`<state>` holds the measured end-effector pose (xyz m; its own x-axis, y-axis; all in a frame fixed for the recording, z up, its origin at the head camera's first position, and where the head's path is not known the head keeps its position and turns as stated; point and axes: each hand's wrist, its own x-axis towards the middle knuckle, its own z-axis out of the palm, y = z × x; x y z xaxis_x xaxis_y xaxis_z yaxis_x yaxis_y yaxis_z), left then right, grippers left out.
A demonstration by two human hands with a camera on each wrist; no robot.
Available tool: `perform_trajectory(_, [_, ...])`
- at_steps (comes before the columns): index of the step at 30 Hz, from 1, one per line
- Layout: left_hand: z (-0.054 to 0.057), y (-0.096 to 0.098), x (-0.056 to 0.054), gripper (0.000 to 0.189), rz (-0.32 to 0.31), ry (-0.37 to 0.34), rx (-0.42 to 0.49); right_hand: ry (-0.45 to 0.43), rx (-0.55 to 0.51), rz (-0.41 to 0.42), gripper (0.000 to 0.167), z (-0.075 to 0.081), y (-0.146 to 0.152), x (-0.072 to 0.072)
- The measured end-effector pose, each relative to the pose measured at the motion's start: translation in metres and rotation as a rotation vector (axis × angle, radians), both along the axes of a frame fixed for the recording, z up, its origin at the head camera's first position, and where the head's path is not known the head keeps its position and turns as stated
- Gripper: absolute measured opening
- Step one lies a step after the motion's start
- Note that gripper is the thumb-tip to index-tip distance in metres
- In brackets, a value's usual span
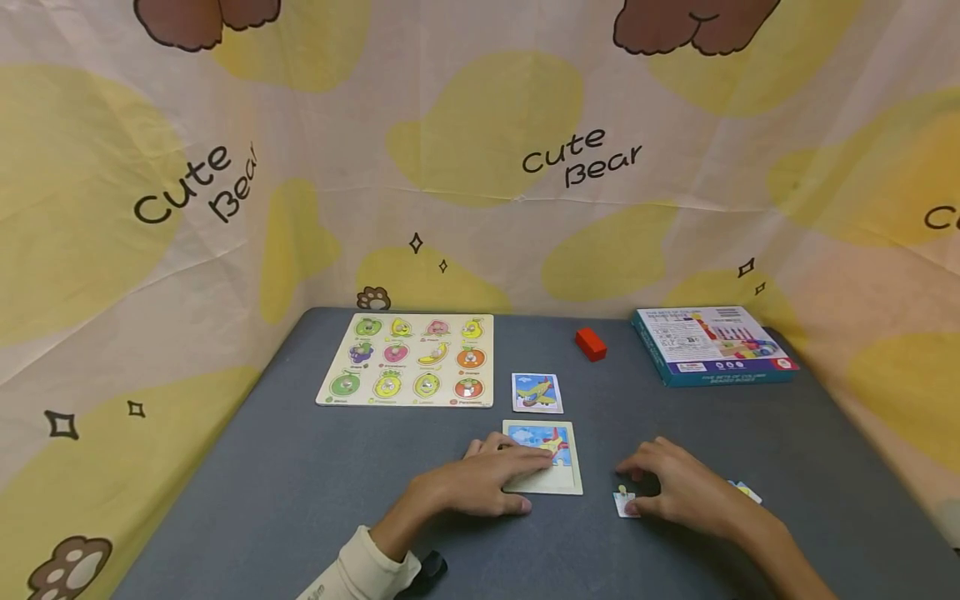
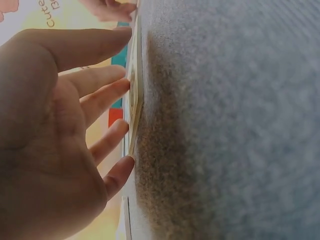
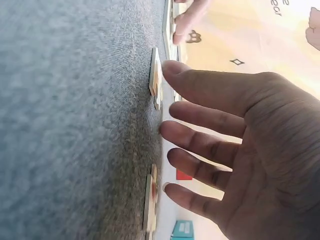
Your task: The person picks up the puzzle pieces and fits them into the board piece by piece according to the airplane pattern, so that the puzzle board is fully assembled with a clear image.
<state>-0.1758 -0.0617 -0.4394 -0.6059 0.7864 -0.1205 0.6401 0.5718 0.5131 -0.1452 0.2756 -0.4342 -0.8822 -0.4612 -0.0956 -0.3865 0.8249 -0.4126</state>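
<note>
My left hand (image 1: pixel 480 482) presses flat on the half-filled square cardboard jigsaw tray (image 1: pixel 557 483) near the table's front edge, while my spread right hand (image 1: pixel 678 487) touches a loose piece (image 1: pixel 624 502).

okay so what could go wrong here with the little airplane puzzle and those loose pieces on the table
1. The left hand rests flat on the puzzle tray, near its lower left corner; a push could slide the tray on the grey table.
2. The right hand hovers over a loose piece; spread fingers may nudge rather than grasp it.
3. Another piece lies partly hidden behind that hand, so the wrist might sweep it away.
</note>
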Motion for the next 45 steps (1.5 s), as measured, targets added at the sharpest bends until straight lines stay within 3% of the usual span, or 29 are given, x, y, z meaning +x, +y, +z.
perform_trajectory(8, [-0.003, -0.001, -0.007, 0.058, 0.03, 0.007, 0.053, 0.038, -0.03, 0.042, 0.025, -0.003, 0.006, 0.01])
perform_trajectory(16, [-0.003, -0.008, -0.014, 0.054, 0.114, -0.029, 0.046, 0.07, -0.03, 0.061, 0.019, -0.004, 0.007, 0.013])
perform_trajectory(25, [-0.003, -0.015, -0.021, 0.053, 0.148, -0.033, 0.037, 0.058, -0.036, 0.078, 0.017, -0.005, 0.009, 0.013])
perform_trajectory(45, [0.002, -0.015, -0.02, 0.055, 0.164, -0.028, 0.012, 0.148, -0.037, 0.094, 0.017, -0.007, 0.006, 0.012])
